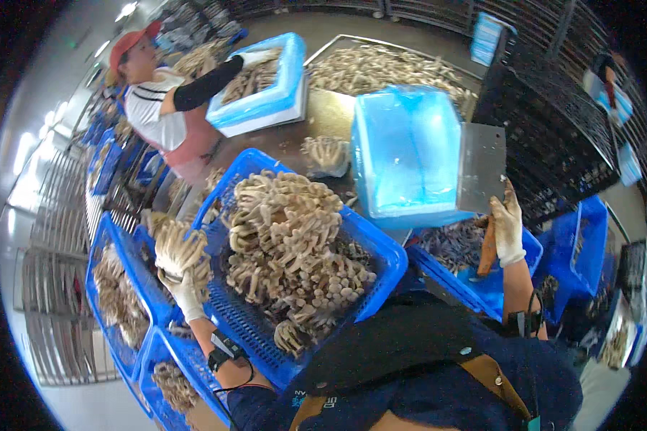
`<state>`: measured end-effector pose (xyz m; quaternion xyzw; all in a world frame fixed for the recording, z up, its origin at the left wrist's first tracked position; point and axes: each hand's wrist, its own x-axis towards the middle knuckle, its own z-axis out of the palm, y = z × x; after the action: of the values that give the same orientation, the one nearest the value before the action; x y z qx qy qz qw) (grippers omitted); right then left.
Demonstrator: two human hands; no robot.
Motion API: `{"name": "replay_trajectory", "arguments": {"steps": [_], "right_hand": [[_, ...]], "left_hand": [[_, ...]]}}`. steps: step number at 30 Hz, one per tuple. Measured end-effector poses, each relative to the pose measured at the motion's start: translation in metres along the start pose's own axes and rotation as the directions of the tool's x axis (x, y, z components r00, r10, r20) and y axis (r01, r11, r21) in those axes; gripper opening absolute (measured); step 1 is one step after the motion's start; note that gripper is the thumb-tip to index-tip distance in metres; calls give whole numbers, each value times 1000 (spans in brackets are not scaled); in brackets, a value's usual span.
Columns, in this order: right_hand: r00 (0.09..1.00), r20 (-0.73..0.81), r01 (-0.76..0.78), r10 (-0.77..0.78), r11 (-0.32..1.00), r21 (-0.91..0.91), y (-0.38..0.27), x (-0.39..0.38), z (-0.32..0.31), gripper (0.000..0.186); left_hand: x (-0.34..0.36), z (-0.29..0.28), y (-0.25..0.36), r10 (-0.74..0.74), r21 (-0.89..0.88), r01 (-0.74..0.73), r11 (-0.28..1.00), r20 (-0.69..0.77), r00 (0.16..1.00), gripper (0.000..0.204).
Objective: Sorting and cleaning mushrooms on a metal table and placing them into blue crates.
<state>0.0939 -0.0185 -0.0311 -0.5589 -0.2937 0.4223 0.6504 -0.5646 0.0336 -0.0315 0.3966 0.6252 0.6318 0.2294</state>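
Note:
My left hand (185, 289), in a white glove, is closed around a clump of mushrooms (180, 244) at the left rim of a blue basket (387, 267). That basket is heaped with pale brown mushroom clusters (284, 230). On the right, my gloved right hand (509, 228) grips a cleaver with a wide rectangular metal blade (482, 161) and a wooden handle (487, 248). The blade points away from me, beside a box lined with blue plastic film (408, 154). A single trimmed mushroom clump (326, 156) stands on the work table left of that box.
Across the table, a co-worker (169, 108) reaches into another film-lined box (295, 72) with mushrooms. A metal tray (338, 40) of loose mushrooms lies at the back. Black crates (546, 129) stack up at right. More blue baskets (151, 352) stand at left, and one (589, 244) at right.

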Motion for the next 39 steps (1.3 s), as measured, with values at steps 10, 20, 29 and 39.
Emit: {"name": "replay_trajectory", "arguments": {"steps": [10,20,29,39], "right_hand": [[996,87,-19,16,999,28,15,88,-23,52],[995,-87,34,-38,998,-45,17,122,-103,50],[964,-252,38,-83,983,-180,22,117,-144,50],[984,-176,-27,-29,951,-309,11,124,-83,50]], "left_hand": [[24,152,120,90,14,-99,995,298,950,81],[67,330,66,189,-90,-169,982,585,789,92],[127,280,60,95,-32,-90,995,393,915,85],[204,174,-16,109,810,-192,554,159,981,104]]}}
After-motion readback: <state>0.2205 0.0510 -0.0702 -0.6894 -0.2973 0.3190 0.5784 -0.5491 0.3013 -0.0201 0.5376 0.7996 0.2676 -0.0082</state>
